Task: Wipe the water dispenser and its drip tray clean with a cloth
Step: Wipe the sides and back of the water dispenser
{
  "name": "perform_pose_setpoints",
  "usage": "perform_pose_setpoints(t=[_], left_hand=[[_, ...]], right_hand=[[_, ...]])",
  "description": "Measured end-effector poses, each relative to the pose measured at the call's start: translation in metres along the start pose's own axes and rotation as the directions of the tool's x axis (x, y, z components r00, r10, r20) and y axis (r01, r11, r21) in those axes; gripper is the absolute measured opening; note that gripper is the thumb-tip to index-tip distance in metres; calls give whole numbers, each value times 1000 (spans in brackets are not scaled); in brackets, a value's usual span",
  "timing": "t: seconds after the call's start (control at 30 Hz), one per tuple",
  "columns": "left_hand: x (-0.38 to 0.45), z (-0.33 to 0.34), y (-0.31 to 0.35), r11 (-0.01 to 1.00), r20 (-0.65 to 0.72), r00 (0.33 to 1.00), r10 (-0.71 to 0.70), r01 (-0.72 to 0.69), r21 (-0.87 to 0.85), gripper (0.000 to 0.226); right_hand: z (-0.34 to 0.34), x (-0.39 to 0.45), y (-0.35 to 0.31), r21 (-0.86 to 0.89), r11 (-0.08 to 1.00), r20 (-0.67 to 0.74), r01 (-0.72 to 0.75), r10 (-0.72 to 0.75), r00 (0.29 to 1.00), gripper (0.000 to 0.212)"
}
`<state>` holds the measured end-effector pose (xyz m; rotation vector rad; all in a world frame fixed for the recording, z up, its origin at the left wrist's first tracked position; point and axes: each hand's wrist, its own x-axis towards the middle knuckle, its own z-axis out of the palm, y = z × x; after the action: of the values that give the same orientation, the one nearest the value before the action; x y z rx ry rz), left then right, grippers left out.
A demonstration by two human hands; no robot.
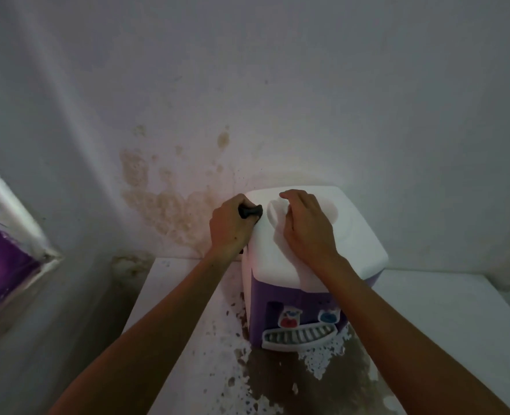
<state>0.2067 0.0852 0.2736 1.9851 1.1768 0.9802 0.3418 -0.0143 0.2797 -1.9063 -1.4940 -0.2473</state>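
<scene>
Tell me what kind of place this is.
Probably a dim corner of a home. A small countertop water dispenser stands on a worn white surface, against a damp-stained white wall.

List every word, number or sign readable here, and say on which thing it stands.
No text can be read.
Dispenser: a red mark above the left tap and a blue mark above the right tap, both too blurred to read.
Dark cloth in the left hand: no print visible.
</scene>
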Motion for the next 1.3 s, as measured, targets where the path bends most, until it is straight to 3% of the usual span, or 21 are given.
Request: perform_pose_setpoints(t=[0.23, 0.63, 0.87, 1.03, 1.3], left_hand=[[51, 4, -12, 998, 50, 997, -55, 55, -10, 6], [120, 19, -15, 1000, 307, 952, -6, 5, 2, 8], [84, 5, -16, 989, 280, 949, 144, -133, -58, 8], [50, -15, -5, 957, 391, 878, 275, -288, -27, 11], [9, -43, 9, 955, 566, 788, 244, -296, 0, 11]], right_hand=[[14, 28, 5, -57, 998, 24, 34, -33, 999, 34], [27, 31, 13, 62, 985, -60, -159, 163, 985, 29], [27, 31, 10, 67, 983, -98, -169, 175, 980, 25], [26, 32, 10, 70, 985, -103, -160, 166, 981, 26], [18, 28, 5, 169, 968, -123, -183, 205, 971, 26]])
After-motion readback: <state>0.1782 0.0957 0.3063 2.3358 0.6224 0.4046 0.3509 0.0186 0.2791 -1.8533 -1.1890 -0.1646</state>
